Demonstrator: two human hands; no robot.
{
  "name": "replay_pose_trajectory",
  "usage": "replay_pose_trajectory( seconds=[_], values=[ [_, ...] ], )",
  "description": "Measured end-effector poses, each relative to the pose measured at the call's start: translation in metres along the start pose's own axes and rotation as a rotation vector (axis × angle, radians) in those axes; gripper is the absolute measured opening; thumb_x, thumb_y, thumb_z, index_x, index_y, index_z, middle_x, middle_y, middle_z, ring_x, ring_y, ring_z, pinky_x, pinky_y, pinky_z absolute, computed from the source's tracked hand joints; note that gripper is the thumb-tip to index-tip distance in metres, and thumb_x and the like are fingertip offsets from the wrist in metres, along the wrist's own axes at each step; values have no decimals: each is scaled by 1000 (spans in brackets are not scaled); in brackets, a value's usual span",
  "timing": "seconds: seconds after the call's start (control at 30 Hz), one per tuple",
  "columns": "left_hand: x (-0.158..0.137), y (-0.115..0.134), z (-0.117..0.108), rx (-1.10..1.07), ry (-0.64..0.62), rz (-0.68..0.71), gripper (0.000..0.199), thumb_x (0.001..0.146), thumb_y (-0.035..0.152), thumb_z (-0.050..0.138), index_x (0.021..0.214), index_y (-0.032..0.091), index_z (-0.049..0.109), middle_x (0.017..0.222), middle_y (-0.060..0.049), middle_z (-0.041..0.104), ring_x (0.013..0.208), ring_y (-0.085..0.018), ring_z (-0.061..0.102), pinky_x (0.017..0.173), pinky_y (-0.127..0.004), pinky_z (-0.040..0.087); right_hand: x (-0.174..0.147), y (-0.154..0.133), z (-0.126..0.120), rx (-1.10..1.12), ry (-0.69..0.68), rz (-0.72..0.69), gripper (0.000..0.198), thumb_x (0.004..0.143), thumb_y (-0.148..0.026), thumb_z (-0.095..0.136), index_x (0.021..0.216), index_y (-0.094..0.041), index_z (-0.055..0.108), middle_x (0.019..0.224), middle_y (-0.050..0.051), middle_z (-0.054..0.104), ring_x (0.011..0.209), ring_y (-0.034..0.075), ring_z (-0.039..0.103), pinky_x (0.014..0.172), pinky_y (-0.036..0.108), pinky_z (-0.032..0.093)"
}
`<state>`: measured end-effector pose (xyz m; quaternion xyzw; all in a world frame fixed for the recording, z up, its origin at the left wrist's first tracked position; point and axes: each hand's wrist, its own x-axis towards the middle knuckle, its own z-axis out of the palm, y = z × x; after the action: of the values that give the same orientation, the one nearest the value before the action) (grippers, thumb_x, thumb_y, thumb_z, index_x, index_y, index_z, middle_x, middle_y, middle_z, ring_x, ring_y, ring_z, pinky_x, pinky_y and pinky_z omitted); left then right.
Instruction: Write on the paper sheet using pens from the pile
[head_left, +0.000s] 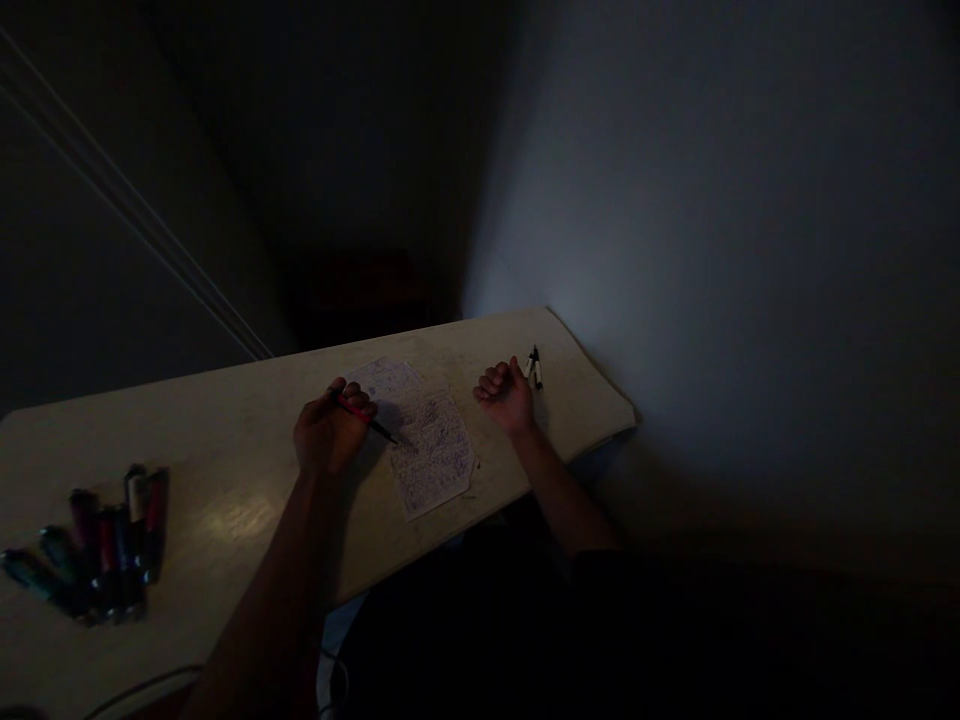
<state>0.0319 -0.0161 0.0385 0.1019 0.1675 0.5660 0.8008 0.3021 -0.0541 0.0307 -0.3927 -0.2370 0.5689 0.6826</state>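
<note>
In my left hand (331, 430) is a red and black pen (384, 432), its dark tip slanting down to the right over a written sheet of paper (433, 452). Whether the tip touches the paper I cannot tell. Purple-blue scribbles cover the sheet, and a second scribbled piece of paper (384, 376) shows just beyond it. To the right of the paper, my right hand (508, 396) is loosely curled with the thumb up and nothing visible in the fingers. Small white and black pen-like pieces (535, 368) lie just beyond that hand.
Several coloured pens (109, 545) lie fanned out at the left of the pale table (232, 430), blurred. A cable (150, 682) runs along the lower left. A pale wall (712, 250) rises close to the table's right end. The room is dim.
</note>
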Motion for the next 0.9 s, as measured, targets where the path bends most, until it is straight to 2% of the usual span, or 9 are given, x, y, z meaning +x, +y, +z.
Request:
replay_pose_trajectory(
  seconds=[0.13, 0.23, 0.3, 0.43, 0.57, 0.7, 0.83, 0.9],
  values=[
    [3, -3, -2, 2, 3, 0, 22, 95, 14, 43, 88, 12, 63, 75, -3, 59, 63, -9, 57, 60, -21, 49, -19, 10, 15, -111, -164, 58, 39, 87, -60, 55, 74, -23, 50, 62, -3, 51, 54, 12, 48, 54, 26, 42],
    [3, -5, -2, 30, 72, 14, 14, 94, 12, 51, 87, 12, 64, 79, -4, 61, 67, -9, 61, 61, -19, 51, -36, 24, 27, -331, -269, 72, 40, 75, -55, 71, 91, -22, 57, 76, -1, 62, 59, 11, 55, 54, 23, 42],
    [2, -6, -1, 81, 96, 30, 10, 91, 14, 57, 84, 13, 64, 81, -4, 62, 69, -10, 62, 61, -19, 53, -47, 32, 33, -492, -299, 71, 43, 72, -52, 75, 97, -22, 58, 77, -2, 63, 59, 11, 55, 52, 21, 42],
    [-1, -6, 2, 205, 26, -5, 6, 84, 18, 69, 82, 14, 66, 81, -4, 62, 68, -11, 61, 61, -19, 55, -64, 43, 40, -751, -376, 75, 30, 78, -44, 71, 92, -18, 65, 68, -3, 60, 59, 9, 55, 55, 20, 42],
    [0, -5, -2, 239, -30, -10, 20, 71, 19, 83, 79, 15, 65, 84, -4, 63, 72, -12, 62, 65, -20, 57, -79, 49, 43, -827, -424, 115, 29, 80, -45, 69, 87, -17, 70, 70, -2, 63, 57, 9, 54, 54, 21, 43],
    [0, -9, -7, 283, -10, -73, 23, 69, 18, 84, 80, 17, 63, 91, -6, 67, 80, -16, 66, 66, -24, 57, -88, 54, 45, -801, -390, 115, 30, 81, -47, 68, 81, -17, 70, 66, -2, 61, 56, 10, 55, 53, 21, 43],
    [-3, -16, -7, 311, 39, -125, 23, 70, 16, 82, 78, 17, 61, 90, -7, 70, 79, -21, 69, 67, -31, 57, -94, 57, 46, -790, -285, 88, 26, 79, -42, 70, 87, -18, 69, 68, -2, 62, 58, 11, 56, 54, 22, 42],
    [-4, -18, -5, 332, 34, -135, 25, 68, 15, 83, 75, 17, 59, 89, -9, 71, 77, -23, 70, 66, -34, 57, -96, 57, 46, -820, -275, 63, 25, 79, -41, 71, 89, -18, 69, 69, -2, 62, 59, 11, 56, 54, 22, 41]
  ],
)
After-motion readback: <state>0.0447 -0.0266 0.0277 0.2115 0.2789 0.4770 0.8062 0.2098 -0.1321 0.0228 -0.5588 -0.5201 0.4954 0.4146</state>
